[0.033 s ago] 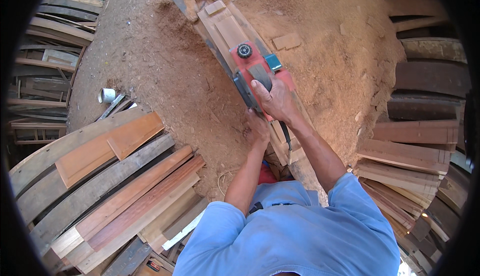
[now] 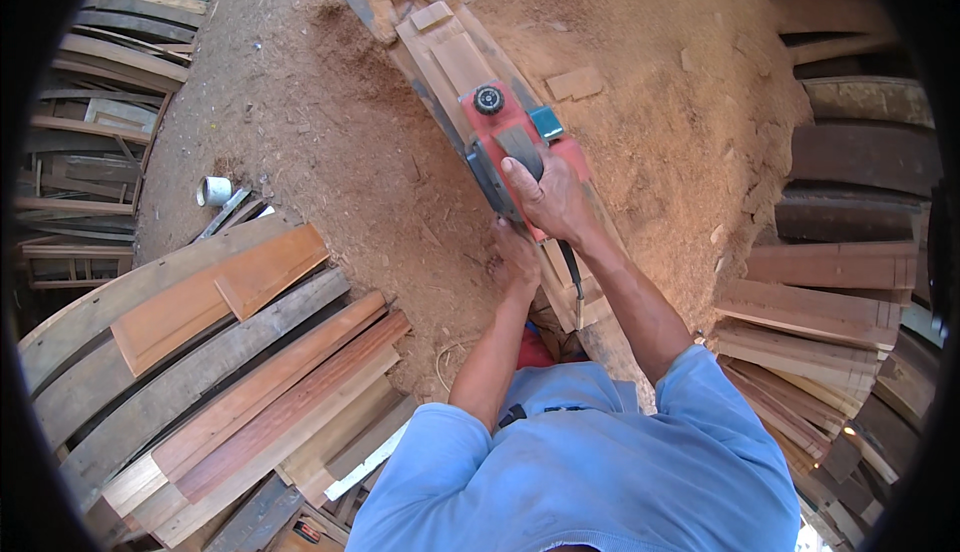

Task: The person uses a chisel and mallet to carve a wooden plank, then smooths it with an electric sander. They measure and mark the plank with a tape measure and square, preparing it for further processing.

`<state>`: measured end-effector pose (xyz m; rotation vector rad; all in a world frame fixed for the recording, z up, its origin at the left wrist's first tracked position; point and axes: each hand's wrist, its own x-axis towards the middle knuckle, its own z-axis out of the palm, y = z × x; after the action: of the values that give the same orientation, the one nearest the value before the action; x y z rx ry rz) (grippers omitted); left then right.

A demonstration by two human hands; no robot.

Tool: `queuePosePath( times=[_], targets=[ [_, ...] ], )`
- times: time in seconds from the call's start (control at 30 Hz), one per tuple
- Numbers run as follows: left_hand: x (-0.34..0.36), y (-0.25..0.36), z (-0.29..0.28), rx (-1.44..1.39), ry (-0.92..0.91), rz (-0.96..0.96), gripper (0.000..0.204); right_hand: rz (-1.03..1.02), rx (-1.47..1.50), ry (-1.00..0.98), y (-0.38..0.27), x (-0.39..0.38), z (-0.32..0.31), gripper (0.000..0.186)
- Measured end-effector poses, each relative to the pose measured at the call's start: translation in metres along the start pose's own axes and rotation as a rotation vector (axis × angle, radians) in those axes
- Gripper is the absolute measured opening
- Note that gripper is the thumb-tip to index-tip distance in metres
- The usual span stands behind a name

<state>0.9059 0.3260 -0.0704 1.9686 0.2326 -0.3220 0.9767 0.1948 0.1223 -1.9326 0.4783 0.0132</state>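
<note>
On top of the long wooden plank [image 2: 452, 62] sits the red electric planer [image 2: 512, 147] — right hand [image 2: 552, 197] clenched around its handle, left hand [image 2: 516, 260] pressed on the plank just behind it, fingers curled. Sawdust heap [image 2: 660, 82] surrounds the plank — stacked boards [image 2: 230, 372] left of it.

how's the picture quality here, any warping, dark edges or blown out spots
Head view: strong fisheye warp, so the stacked planks curve near the rim; black vignette fills the corners. Even daylight on the sawdust heap, with a small blown-out patch at the lower right edge. The red planer and right hand at centre are sharp; the left hand lies in partial shade.
</note>
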Motion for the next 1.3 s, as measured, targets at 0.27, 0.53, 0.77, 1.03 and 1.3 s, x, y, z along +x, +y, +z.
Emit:
queuePosePath(
  times=[0.27,0.53,0.77,1.03,1.3],
  targets=[
    [-0.007,-0.003,-0.008,0.28,-0.066,0.02,0.051,-0.069,0.018,0.022,-0.016,0.041,0.005,0.066],
    [-0.01,-0.071,0.024,0.386,0.054,0.147,0.059,-0.099,0.006,0.003,-0.034,0.071,0.018,0.064],
    [-0.009,-0.002,0.006,0.083,-0.045,-0.089,0.06,-0.088,-0.001,0.023,-0.031,0.099,0.016,0.063],
    [-0.008,0.005,0.01,-0.026,0.059,-0.108,0.068,-0.122,-0.001,0.032,-0.04,0.109,0.02,0.067],
    [-0.013,0.034,-0.001,0.017,0.011,-0.031,0.07,-0.122,-0.026,0.04,-0.044,0.12,0.018,0.067]
  ],
)
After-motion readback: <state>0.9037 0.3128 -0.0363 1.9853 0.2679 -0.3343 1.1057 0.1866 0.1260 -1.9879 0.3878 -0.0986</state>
